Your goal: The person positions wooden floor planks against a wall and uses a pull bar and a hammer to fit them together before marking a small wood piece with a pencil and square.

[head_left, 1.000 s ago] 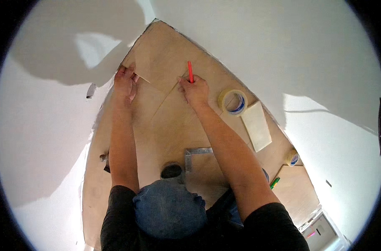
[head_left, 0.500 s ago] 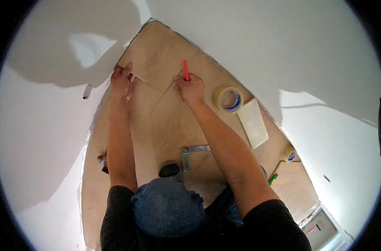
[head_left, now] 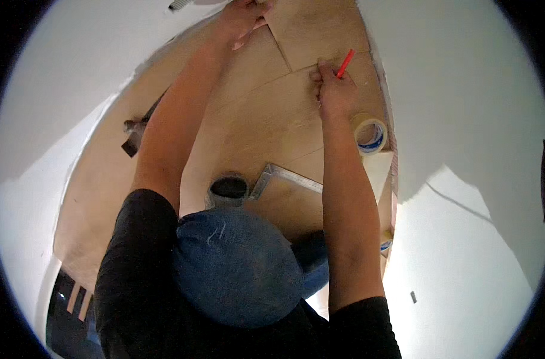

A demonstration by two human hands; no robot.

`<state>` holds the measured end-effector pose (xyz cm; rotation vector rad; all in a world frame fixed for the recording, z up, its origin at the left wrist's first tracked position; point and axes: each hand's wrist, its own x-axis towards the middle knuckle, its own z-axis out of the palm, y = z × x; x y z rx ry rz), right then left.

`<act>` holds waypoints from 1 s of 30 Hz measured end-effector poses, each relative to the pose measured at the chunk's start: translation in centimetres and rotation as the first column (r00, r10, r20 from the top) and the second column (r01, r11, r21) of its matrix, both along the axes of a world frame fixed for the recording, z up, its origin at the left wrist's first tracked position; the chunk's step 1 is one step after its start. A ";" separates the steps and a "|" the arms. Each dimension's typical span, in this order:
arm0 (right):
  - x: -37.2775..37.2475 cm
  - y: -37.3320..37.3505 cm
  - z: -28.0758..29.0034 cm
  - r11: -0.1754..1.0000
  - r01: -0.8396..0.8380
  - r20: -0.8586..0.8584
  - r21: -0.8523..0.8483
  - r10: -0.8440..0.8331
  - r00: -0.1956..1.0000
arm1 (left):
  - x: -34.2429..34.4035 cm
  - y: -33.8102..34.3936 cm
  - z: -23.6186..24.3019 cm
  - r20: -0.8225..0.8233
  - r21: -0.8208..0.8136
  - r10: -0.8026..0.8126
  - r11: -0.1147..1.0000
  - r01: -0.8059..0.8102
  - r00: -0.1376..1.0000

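Note:
Brown floor boards (head_left: 266,113) with thin seams lie under both hands. At the far end, beside the left-hand white wall, my left hand (head_left: 244,24) has its fingers bent over the edge of a brown board (head_left: 314,30); its fingertips are partly hidden. My right hand (head_left: 336,90) is closed around a slim red pencil (head_left: 346,63) that points up and away from the palm. Its thumb and forefinger are at the seam on the board's near side. A narrow dark gap (head_left: 278,48) runs between the hands and meets that seam.
Right of my right forearm are a tape roll (head_left: 369,134), a pale block (head_left: 377,167) and a smaller tape roll (head_left: 386,242). A metal square (head_left: 290,175) lies near my shoe (head_left: 227,188). Left of my left forearm is a hammer (head_left: 135,134). White walls (head_left: 464,131) border both sides.
My view has turned and shifted, so the floor, tools and hands appear elsewhere in the picture. Both hands stay by the same seams, and the red pencil is still in my right hand.

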<state>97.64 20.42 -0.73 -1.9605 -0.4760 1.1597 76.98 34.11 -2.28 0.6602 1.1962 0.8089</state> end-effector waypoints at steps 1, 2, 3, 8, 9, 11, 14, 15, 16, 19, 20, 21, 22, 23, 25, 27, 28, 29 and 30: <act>-0.2 0.0 0.0 0.999 0.014 0.023 -0.033 -0.013 1.000 | -0.2 -0.5 0.2 -0.059 -0.060 -0.011 0.998 0.007 0.998; -0.1 0.1 0.1 1.000 0.004 -0.019 -0.002 -0.004 1.000 | 0.1 0.5 0.5 0.007 -0.070 0.018 0.997 -0.018 1.000; -0.2 0.0 0.1 1.000 0.013 -0.046 -0.017 -0.013 0.999 | 0.0 0.4 0.6 0.004 -0.082 0.023 0.996 -0.023 1.000; 0.3 -0.4 0.3 0.999 -0.049 0.022 -0.023 0.050 0.999 | 0.7 0.4 0.8 0.016 0.005 -0.043 0.999 0.043 0.999; 0.3 -0.5 0.5 0.994 -0.102 0.087 -0.046 0.106 0.990 | 0.7 -0.1 0.8 -0.016 0.055 -0.042 0.998 0.043 0.999; 0.4 -0.5 0.6 0.990 -0.118 0.124 -0.075 0.126 0.984 | 0.7 -1.1 0.8 -0.065 0.163 -0.059 0.984 0.069 0.996; 0.4 -0.6 0.7 0.996 -0.076 0.054 -0.054 0.079 0.995 | 0.6 -1.0 1.2 -0.152 0.087 -0.103 0.989 0.117 0.983; 0.3 -1.1 0.9 0.996 -0.088 0.056 -0.024 0.090 0.994 | 0.5 -0.9 1.6 -0.160 0.068 -0.131 0.987 0.143 0.978; 0.3 -1.6 1.1 0.994 -0.106 0.063 0.029 0.104 0.993 | 0.4 -0.6 1.9 -0.168 0.055 -0.155 0.985 0.167 0.973; 0.2 -6.3 2.7 0.982 -0.190 0.108 -0.002 0.189 0.976 | 0.1 -0.3 2.7 -0.218 -0.038 -0.108 0.994 0.102 0.970; 0.2 -8.8 3.7 0.975 -0.224 0.108 -0.012 0.224 0.969 | 0.0 -0.3 3.0 -0.229 -0.020 -0.153 0.988 0.152 0.961; 0.3 -11.8 4.7 0.970 -0.244 0.056 0.015 0.243 0.968 | -0.1 -0.9 2.9 -0.224 -0.025 -0.174 0.985 0.173 0.959; 0.8 -15.0 6.0 0.951 -0.310 0.130 -0.002 0.308 0.943 | -0.4 -1.7 2.8 -0.204 -0.036 -0.216 0.976 0.213 0.955; 1.4 -19.0 7.5 0.954 -0.295 0.151 -0.040 0.298 0.942 | -0.4 -2.6 2.7 -0.222 -0.075 -0.195 0.980 0.183 0.955; 2.7 -27.0 11.0 0.940 -0.307 0.272 -0.148 0.337 0.901 | -1.5 -5.6 2.2 -0.077 -0.107 -0.127 0.987 0.118 0.989; 5.4 -35.6 16.0 0.958 -0.243 0.404 -0.151 0.284 0.870 | -2.6 -9.8 2.5 0.061 -0.098 -0.090 0.991 0.095 0.994; 6.7 -39.7 18.5 0.957 -0.275 0.602 -0.089 0.272 0.751 | -3.1 -11.5 3.2 0.025 -0.154 -0.086 0.984 0.089 0.996; 7.8 -43.7 21.2 0.956 -0.280 0.759 -0.085 0.244 0.604 | -3.1 -13.1 4.3 0.060 -0.081 -0.112 0.990 0.117 0.992; 8.1 -47.8 24.1 0.959 -0.267 0.791 -0.097 0.237 0.564 | -2.9 -14.8 6.0 0.058 -0.070 -0.131 0.988 0.135 0.990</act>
